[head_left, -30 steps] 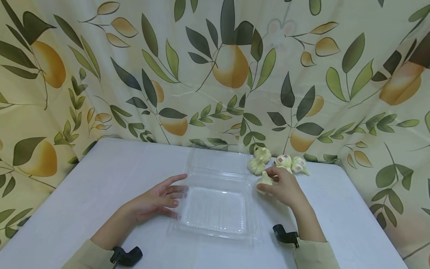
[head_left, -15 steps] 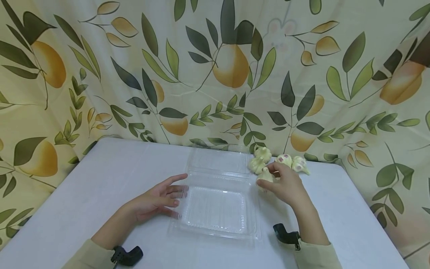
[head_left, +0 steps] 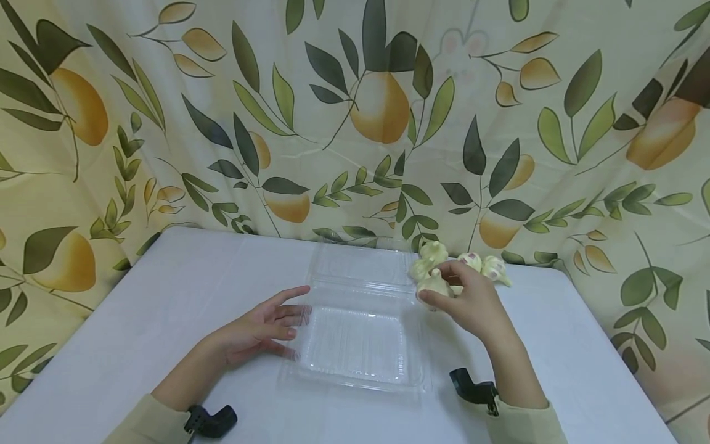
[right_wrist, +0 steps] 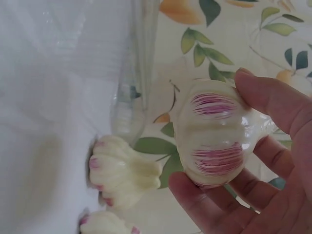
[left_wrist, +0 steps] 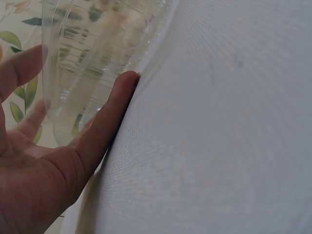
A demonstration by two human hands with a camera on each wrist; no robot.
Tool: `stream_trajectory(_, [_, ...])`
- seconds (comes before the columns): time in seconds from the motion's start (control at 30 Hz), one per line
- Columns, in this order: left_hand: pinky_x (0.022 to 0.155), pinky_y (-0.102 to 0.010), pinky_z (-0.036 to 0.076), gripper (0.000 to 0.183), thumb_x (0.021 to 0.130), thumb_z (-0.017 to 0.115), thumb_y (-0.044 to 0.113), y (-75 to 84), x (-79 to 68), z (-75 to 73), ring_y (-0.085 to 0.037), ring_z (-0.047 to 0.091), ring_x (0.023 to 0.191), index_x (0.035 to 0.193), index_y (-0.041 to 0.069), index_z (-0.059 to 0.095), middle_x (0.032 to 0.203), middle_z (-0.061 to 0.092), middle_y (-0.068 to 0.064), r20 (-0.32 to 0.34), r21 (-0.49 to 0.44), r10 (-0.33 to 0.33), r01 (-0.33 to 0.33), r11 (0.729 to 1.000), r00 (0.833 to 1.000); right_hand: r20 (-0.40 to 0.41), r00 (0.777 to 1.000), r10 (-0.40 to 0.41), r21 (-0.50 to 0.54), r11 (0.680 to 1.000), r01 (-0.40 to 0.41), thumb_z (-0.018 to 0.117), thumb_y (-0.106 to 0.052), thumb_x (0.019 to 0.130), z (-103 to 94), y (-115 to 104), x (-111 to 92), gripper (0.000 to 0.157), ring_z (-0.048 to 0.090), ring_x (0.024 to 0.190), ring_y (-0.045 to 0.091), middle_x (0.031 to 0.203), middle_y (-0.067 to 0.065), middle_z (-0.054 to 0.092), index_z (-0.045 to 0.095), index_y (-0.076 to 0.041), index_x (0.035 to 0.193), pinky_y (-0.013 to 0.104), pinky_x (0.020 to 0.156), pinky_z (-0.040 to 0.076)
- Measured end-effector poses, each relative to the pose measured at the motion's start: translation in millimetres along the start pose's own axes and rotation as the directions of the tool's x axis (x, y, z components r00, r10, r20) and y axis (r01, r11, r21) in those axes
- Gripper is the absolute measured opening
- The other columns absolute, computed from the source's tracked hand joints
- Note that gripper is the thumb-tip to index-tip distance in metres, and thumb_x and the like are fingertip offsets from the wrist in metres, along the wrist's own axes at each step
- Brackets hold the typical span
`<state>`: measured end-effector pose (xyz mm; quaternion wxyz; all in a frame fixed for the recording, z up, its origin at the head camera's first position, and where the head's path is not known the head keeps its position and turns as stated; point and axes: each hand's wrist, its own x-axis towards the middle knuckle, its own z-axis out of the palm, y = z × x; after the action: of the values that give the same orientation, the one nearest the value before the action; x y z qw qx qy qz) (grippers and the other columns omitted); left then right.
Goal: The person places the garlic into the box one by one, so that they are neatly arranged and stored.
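Observation:
My right hand (head_left: 471,303) pinches a garlic bulb (head_left: 434,286) between thumb and fingers, just right of the clear plastic clamshell box (head_left: 355,345). Close up in the right wrist view, this pale bulb (right_wrist: 212,131) shows purple streaks, and its stem end points toward the palm. The box lies unfolded, with its lid (head_left: 363,265) flat toward the back. At the box's left side, my left hand (head_left: 257,333) has its fingers spread and fairly straight, fingertips right at the rim. In the left wrist view, the thumb (left_wrist: 109,114) lies along the white tabletop beside the box.
Behind the right hand sit several more garlic bulbs (head_left: 434,253), near the table's back edge and beside the lid. A fruit-and-leaf patterned curtain (head_left: 222,123) hangs directly behind the white table (head_left: 166,296). Black cameras (head_left: 211,422) are strapped to both wrists.
My right hand has raised the garlic bulb and shifted it slightly left, toward the box and away from its earlier spot on the table. The left hand has stayed put.

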<state>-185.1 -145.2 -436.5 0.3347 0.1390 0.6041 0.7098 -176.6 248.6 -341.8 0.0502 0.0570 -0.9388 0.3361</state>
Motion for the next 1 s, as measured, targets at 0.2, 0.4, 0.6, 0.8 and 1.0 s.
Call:
stream_trajectory(0.2, [0.092,-0.054,0.055,0.081,0.093,0.062,0.004,0.0,0.0,-0.7,-0.041,0.03,0.145,0.16,0.026,0.021,0.162,0.022,-0.02,0.003,-0.003,0.001,-0.001,1.0,1.0,-0.015,1.0,-0.028,0.021,0.999,0.028,0.081,-0.044,0.081,1.2,-12,-3,0.055,0.061,0.115,0.033,0.119,0.012,0.067,0.064,-0.01,0.122,0.054,0.093,0.054])
stream_trajectory(0.4, [0.091,-0.055,0.055,0.081,0.094,0.062,0.004,-0.4,0.3,-1.4,-0.041,0.03,0.144,0.16,0.026,0.02,0.162,0.022,-0.02,0.01,-0.001,0.01,-0.01,1.0,1.0,-0.025,0.999,-0.033,0.058,0.998,0.035,0.083,-0.041,0.08,4.8,-20,-4,0.054,0.06,0.112,0.026,0.117,0.007,0.065,0.063,-0.012,0.121,0.049,0.091,0.056])
stream_trajectory(0.6, [0.091,-0.055,0.055,0.081,0.094,0.061,0.004,0.0,0.4,-1.0,-0.041,0.031,0.144,0.16,0.026,0.02,0.162,0.022,-0.021,0.005,0.006,0.008,-0.008,1.0,1.0,-0.021,0.998,-0.06,0.116,0.991,0.062,0.084,-0.038,0.08,7.2,-29,-8,0.049,0.06,0.108,0.024,0.116,0.007,0.065,0.065,-0.013,0.117,0.042,0.087,0.059])
stream_trajectory(0.8, [0.092,-0.054,0.055,0.08,0.094,0.061,0.004,-0.1,0.1,-0.4,-0.041,0.031,0.143,0.16,0.026,0.02,0.162,0.022,-0.021,0.006,0.005,0.004,-0.004,1.0,1.0,-0.017,0.995,-0.1,0.15,0.983,0.102,0.084,-0.034,0.08,14.7,-36,-11,0.043,0.062,0.107,0.021,0.116,0.003,0.066,0.066,-0.015,0.115,0.038,0.082,0.06])
stream_trajectory(1.0, [0.092,-0.054,0.055,0.081,0.094,0.061,0.004,-0.5,0.4,-0.5,-0.041,0.03,0.144,0.16,0.026,0.02,0.162,0.022,-0.021,0.008,0.0,0.004,-0.004,1.0,1.0,0.003,0.989,-0.148,0.161,0.976,0.145,0.085,-0.032,0.079,25.3,-42,-14,0.042,0.062,0.106,0.017,0.114,-0.002,0.065,0.067,-0.017,0.113,0.038,0.083,0.058])
